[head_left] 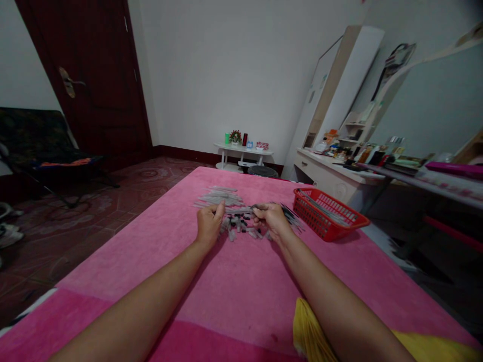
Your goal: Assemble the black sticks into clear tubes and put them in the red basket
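My left hand is closed, thumb pointing up, around one end of a thin, pale, see-through stick that looks like a pen barrel. Pinched fingers of my right hand meet its other end, where something dark shows; the detail is too small to tell. Below and between both hands lie loose small clear and black pieces, like pen caps. Beyond my left hand, a pile of clear pen barrels rests on the pink cloth. Dark thin sticks lie just right of my right hand.
A red plastic basket holding long thin sticks stands on the right of the cloth. Yellow fabric lies under my right forearm. Farther off are a small white table, a cluttered dresser and a folding chair.
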Motion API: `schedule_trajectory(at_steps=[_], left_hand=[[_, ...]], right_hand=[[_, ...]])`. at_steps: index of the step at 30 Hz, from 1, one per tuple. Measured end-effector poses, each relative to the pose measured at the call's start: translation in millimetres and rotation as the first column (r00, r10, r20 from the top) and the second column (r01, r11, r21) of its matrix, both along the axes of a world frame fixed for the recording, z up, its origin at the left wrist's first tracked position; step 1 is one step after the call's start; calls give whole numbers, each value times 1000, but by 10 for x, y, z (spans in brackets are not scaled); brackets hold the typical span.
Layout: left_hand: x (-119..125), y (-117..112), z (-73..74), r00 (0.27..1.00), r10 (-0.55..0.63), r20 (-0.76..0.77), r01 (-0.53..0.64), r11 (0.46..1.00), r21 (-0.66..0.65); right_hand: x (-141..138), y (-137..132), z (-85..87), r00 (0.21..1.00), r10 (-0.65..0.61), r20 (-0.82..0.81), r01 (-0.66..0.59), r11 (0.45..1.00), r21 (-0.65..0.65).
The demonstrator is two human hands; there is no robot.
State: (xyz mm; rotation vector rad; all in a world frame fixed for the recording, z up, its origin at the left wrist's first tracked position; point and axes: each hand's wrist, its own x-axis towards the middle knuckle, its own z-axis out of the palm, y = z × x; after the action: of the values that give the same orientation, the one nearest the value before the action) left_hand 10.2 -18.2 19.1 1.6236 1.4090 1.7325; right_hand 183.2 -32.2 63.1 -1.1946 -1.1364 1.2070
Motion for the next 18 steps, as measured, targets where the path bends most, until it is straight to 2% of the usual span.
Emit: schedule_trajectory(at_steps=[2, 5, 7, 11, 13, 15, 17, 18], left_hand=[[-8, 37, -21, 1000, 0, 11, 0, 1000, -31], [-18, 102, -68, 999, -9, 48, 14, 995, -102], [-13, 137, -101, 992, -43, 122, 64, 983, -170], [18, 166, -119, 963, -109, 247, 178, 944, -277], [26, 161, -92, 970, -123, 210, 178, 948, -266], [16, 153, -52, 976, -167, 141, 193, 960, -203], [-27, 163, -21, 969, -226, 103, 239, 961, -139], [-64, 179, -16, 966, -245, 87, 254, 960, -115]], right_hand=[[-14, 17, -17, 999, 0, 33, -3, 995, 95], [-7, 42, -48, 985, -21, 173, -25, 965, 260], [20, 39, -56, 958, -60, 279, -50, 927, 373], [61, -19, -40, 886, -158, 437, -133, 815, 564], [46, -46, -22, 827, -180, 532, -213, 776, 593], [33, -46, 14, 772, -184, 609, -278, 764, 583], [83, -13, 80, 749, -223, 624, -252, 775, 579], [149, 12, 125, 745, -276, 607, -190, 785, 590]])
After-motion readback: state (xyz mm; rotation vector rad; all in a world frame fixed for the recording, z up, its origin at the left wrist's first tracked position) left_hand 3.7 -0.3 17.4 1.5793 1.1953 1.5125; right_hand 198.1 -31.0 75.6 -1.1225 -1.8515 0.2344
